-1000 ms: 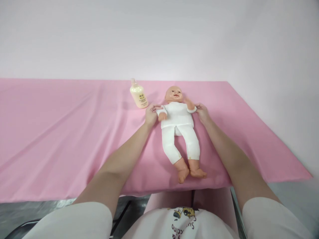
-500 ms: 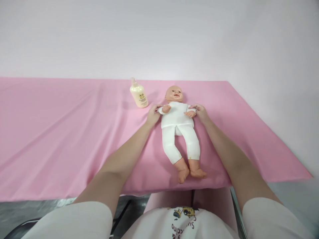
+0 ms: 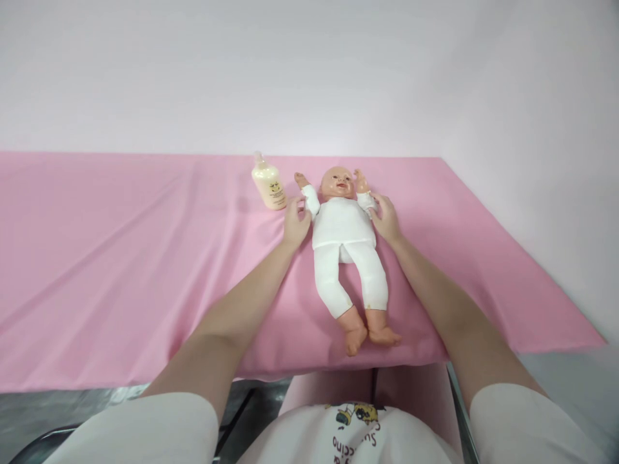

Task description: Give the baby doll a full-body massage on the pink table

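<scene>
The white-clad baby doll (image 3: pixel 344 222) lies face-up between the person's two sets of fingers, both its arms raised. The left hand (image 3: pixel 296 222) has thumb and fingers parted, right beside one sleeve (image 3: pixel 311 200); whether they touch it, I can't tell. The right hand (image 3: pixel 385 219) curls against the other sleeve (image 3: pixel 366 202), but I can't make out whether it's pinching the fabric. My worry is the pump bottle (image 3: pixel 269 187) just outside the left fingers: an outward swing could topple it. Uneven pushing on the arms might also twist the doll on the pink cloth (image 3: pixel 217 258) beneath those fingers.
</scene>
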`<state>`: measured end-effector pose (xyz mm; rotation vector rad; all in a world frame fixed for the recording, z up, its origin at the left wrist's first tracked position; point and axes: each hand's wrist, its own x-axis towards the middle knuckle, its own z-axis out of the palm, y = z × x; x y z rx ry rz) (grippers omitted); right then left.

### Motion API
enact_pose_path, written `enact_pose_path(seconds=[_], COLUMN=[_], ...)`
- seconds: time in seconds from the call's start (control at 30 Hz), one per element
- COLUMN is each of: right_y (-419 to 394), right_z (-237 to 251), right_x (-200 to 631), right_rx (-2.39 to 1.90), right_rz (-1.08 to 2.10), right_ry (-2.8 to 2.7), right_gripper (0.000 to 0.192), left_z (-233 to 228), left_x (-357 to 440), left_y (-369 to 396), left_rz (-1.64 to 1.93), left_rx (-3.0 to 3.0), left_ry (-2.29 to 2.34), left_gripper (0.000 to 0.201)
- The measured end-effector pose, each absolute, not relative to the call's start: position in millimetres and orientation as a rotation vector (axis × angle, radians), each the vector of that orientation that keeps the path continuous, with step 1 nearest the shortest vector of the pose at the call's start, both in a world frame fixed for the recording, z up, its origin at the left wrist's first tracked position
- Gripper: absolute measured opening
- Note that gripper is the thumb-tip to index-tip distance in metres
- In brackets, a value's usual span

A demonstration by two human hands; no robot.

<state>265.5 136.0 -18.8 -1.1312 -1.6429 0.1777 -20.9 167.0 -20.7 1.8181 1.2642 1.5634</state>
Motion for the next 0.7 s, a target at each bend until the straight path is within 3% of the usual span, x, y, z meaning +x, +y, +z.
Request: enact_pose_path(seconds=[0.2, 0.47, 0.7], right_y=[147, 151, 158], right_z=[-33, -36, -32], right_x=[271, 280, 279], right_rx=[-1.324, -1.442, -0.986], right_rz=[0.292, 0.438, 0.917], right_ry=[-1.597, -1.51, -1.224], right_gripper=[0.047, 0.035, 0.066], left_z=[-25, -38, -32], left_x=[-21, -26, -25], left_y=[175, 184, 180], left_rz=[1.395, 1.304, 1.462], left_rx=[1.796, 1.627, 1.536], left_ry=[1.348, 1.34, 1.12], left_gripper=[0.041, 0.054, 0.075])
